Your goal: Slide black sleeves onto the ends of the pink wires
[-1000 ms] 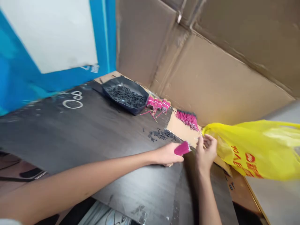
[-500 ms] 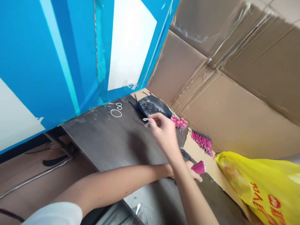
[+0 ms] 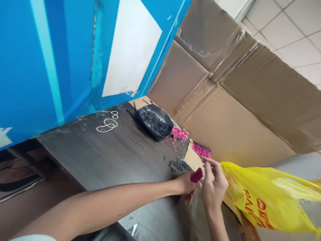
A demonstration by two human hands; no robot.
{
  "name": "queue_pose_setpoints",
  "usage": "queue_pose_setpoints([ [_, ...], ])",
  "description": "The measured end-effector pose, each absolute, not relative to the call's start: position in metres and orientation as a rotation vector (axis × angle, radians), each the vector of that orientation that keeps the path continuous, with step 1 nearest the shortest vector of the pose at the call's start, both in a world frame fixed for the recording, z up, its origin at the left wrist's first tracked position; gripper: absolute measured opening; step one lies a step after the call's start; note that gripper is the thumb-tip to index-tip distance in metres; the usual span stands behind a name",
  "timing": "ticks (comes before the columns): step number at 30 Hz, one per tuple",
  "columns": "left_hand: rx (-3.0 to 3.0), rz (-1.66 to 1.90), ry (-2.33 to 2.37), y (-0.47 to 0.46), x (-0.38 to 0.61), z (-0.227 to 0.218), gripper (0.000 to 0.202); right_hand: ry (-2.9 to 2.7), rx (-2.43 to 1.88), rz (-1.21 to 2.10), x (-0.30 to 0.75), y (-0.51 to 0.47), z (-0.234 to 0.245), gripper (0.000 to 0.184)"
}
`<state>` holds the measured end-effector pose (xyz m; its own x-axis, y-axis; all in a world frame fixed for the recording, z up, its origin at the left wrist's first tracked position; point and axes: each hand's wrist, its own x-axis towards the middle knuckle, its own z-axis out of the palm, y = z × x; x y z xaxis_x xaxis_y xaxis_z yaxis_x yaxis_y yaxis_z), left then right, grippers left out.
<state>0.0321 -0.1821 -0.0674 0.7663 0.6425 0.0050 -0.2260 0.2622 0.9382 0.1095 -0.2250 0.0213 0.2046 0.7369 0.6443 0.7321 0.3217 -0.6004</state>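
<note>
The left hand [image 3: 186, 183] is closing its grip around a small bundle of thin pink wires [image 3: 197, 175], and the bundle is pointing up and to the right, just above the dark wooden bench [image 3: 112, 154]. The right hand [image 3: 213, 189] is working just beside the tip of the bundle; its fingers [image 3: 210, 164] are pinching together, but I cannot tell if they are holding something.

I am thinking the bundle could fan out and drop single wires if the left grip is getting loose, because the wires look thin and smooth. The yellow plastic bag with red print [image 3: 263, 197] is lying touching the right hand's side, so a wide move to the right could be catching it.

A scatter of short black pieces [image 3: 179, 165] is lying near the hands, and a sweeping wrist could be pushing them away. Farther back, a black tray full of dark pieces [image 3: 154, 121] is standing near the brown cardboard wall [image 3: 225, 127], with more pink bundles [image 3: 179, 134] just beside it. The open room is lying to the left, where the bench is bare up to its front edge.
</note>
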Motion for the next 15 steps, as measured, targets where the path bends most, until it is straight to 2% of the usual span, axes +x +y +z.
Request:
queue_pose_setpoints([
  [2,1.189,0.63,0.438,-0.191,0.031,-0.062,0.027,-1.352,-1.442,-0.011,0.152,-0.232,0.015,0.04],
  [5,1.341,0.711,0.491,-0.207,0.026,-0.054,0.034,-1.331,-1.382,0.232,0.185,-0.243,0.001,0.048],
  [8,1.683,0.85,0.598,-0.22,0.02,-0.051,0.02,-1.457,-1.316,0.367,0.186,-0.258,-0.015,0.046],
  [10,1.828,0.818,0.56,-0.225,0.019,-0.052,0.015,-1.602,-1.25,0.374,0.177,-0.267,-0.022,0.044],
  [15,1.82,0.816,0.588,-0.227,0.024,-0.06,0.034,-1.767,-1.041,0.424,0.158,-0.273,-0.027,0.04],
])
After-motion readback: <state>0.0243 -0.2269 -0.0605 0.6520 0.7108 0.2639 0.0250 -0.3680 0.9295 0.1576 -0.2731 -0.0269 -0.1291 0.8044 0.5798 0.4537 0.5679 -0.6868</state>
